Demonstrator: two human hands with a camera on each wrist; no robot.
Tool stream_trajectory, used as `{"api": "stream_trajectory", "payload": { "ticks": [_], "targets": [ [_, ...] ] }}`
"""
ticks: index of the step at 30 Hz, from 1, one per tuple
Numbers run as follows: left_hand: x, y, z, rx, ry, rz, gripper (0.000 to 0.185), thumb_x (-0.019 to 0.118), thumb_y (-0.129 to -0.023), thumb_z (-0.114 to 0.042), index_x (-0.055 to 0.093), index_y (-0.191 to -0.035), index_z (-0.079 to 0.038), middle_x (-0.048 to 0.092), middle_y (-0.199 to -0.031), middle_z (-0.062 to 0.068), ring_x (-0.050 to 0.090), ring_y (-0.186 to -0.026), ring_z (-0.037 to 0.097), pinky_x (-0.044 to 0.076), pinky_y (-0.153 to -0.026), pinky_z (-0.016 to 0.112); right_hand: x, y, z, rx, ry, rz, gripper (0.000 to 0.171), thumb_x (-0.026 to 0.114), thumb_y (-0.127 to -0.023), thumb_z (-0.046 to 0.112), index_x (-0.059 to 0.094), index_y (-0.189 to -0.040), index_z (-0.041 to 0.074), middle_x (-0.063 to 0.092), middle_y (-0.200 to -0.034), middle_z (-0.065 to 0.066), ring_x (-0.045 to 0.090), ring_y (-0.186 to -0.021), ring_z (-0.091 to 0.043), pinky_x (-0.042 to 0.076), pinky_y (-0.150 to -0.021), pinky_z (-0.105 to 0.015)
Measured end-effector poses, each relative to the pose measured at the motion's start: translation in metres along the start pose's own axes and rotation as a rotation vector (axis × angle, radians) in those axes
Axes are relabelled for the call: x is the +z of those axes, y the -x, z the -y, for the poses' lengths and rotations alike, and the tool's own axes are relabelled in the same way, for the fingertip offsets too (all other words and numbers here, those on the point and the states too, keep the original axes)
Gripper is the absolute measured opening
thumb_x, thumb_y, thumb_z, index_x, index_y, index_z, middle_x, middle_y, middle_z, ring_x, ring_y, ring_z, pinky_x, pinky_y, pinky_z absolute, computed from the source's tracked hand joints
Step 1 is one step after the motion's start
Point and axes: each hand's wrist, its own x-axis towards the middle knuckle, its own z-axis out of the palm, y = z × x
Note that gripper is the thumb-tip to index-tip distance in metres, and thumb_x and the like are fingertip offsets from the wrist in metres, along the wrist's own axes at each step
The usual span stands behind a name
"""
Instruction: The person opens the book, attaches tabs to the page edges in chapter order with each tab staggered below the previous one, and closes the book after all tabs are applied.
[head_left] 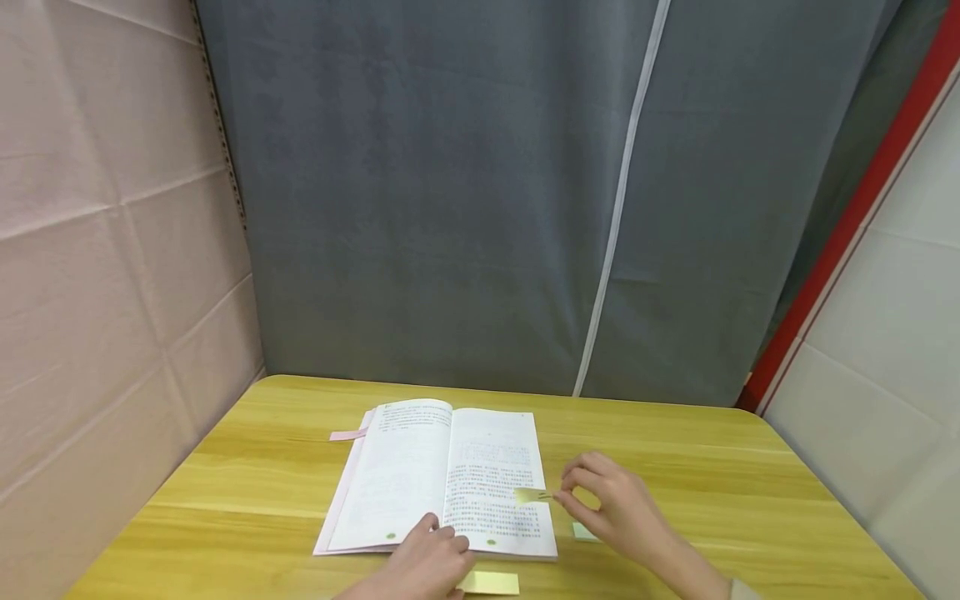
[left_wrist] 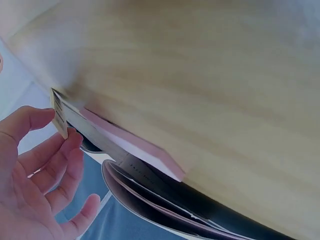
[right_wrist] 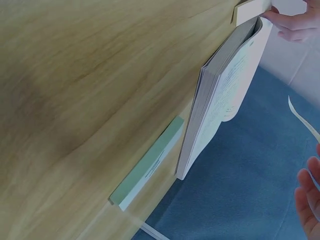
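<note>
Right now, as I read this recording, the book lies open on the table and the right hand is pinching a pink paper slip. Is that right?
Not quite: the paper slip is yellow, not pink, as the head view shows. The right hand does pinch it, and the book lies open on the table.

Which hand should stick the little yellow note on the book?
Probably the right hand: it pinches the yellow note, which shows at the outer edge of the open book's right page. The left hand is busy at the book's near edge, holding the yellow pad.
</note>
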Motion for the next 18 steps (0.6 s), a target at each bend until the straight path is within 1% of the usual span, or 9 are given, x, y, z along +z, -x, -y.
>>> {"api": "stream_trajectory", "payload": {
  "ticks": [3, 5, 10, 13, 18],
  "targets": [
    [0.002, -0.001, 0.0, 0.008, -0.035, -0.004, 0.021, 0.071, -0.061, -0.039, 0.059, -0.069, -0.024, 0.04, -0.06, -0.013, 0.033, -0.052, 0.005, 0.025, -0.054, 0.023, 0.001, 0.001, -0.002, 0.006, 0.008, 0.001, 0.014, 0.071, -0.073, 0.015, 0.058, -0.074, 0.022, 0.055, -0.084, 0.009, 0.052, -0.073, -0.007, 0.04, -0.059, -0.013],
    [0.003, -0.001, 0.0, 0.015, -0.051, -0.024, 0.022, 0.071, -0.06, -0.039, 0.058, -0.067, -0.023, 0.04, -0.059, -0.012, 0.032, -0.051, 0.005, 0.022, -0.052, 0.023, 0.001, 0.001, -0.003, 0.023, 0.015, 0.009, 0.015, 0.071, -0.072, 0.015, 0.058, -0.073, 0.022, 0.055, -0.083, 0.01, 0.051, -0.074, -0.005, 0.04, -0.06, -0.013],
    [0.005, 0.0, 0.0, 0.032, -0.077, -0.067, 0.024, 0.071, -0.058, -0.042, 0.057, -0.065, -0.024, 0.039, -0.059, -0.012, 0.031, -0.051, 0.005, 0.021, -0.051, 0.023, 0.002, 0.001, -0.004, 0.042, 0.011, 0.012, 0.016, 0.071, -0.071, 0.013, 0.058, -0.072, 0.021, 0.055, -0.082, 0.01, 0.051, -0.074, -0.006, 0.04, -0.06, -0.013],
    [0.003, -0.001, 0.001, 0.033, -0.068, -0.11, 0.026, 0.069, -0.06, -0.045, 0.057, -0.066, -0.023, 0.039, -0.06, -0.011, 0.033, -0.053, 0.006, 0.022, -0.052, 0.023, 0.003, 0.0, -0.005, 0.052, 0.014, 0.009, 0.017, 0.072, -0.07, 0.012, 0.058, -0.072, 0.021, 0.055, -0.082, 0.01, 0.052, -0.074, -0.006, 0.041, -0.061, -0.013],
    [-0.007, -0.003, 0.005, 0.024, 0.022, -0.196, 0.025, 0.066, -0.065, -0.045, 0.057, -0.068, -0.022, 0.04, -0.063, -0.012, 0.039, -0.057, 0.006, 0.026, -0.053, 0.022, 0.005, -0.001, -0.012, 0.117, 0.015, 0.03, 0.018, 0.073, -0.068, 0.01, 0.057, -0.071, 0.02, 0.053, -0.08, 0.012, 0.052, -0.072, -0.005, 0.043, -0.06, -0.017]
  ]
}}
